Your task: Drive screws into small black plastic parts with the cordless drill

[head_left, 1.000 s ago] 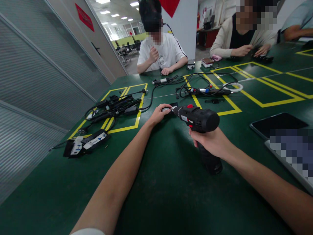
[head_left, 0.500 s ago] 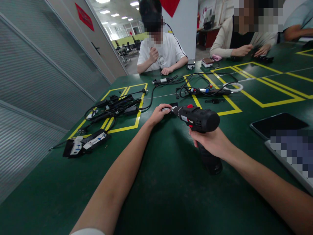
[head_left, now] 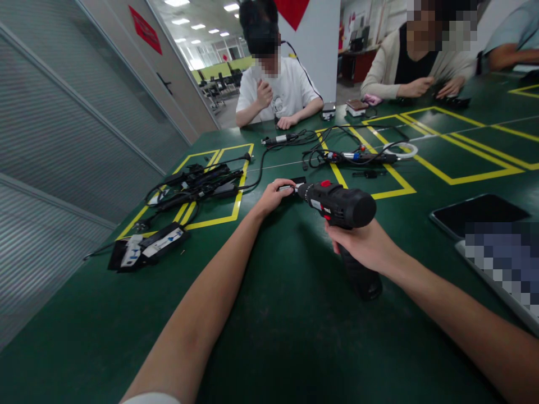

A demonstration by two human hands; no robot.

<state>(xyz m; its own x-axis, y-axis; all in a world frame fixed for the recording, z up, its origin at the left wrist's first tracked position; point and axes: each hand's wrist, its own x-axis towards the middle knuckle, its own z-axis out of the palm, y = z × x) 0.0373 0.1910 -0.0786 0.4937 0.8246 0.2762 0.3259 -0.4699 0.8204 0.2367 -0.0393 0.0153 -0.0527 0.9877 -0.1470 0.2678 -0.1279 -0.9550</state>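
Observation:
A black cordless drill (head_left: 339, 203) with red switches is gripped by my right hand (head_left: 364, 241), its fingers wrapped round the handle. The drill lies nearly level and its bit points left. My left hand (head_left: 275, 195) is closed on a small dark flat piece (head_left: 300, 180) on the green table (head_left: 261, 336). The bit's tip meets this piece beside my left fingertips; whether it sits in a screw I cannot tell. Part of the piece is hidden behind my fingers and the drill's chuck.
Tangled black cables and adapters (head_left: 202, 185) lie to the left, near black-and-white parts (head_left: 162, 242). Cabled pen-like tools (head_left: 357, 157) and a white ring (head_left: 406, 150) lie beyond the drill. A phone (head_left: 480, 215) rests at right. Several people sit across the table.
Almost nothing differs. The drill's rear end has shifted very slightly to the left, while its bit stays at the dark piece. My left hand has kept its place.

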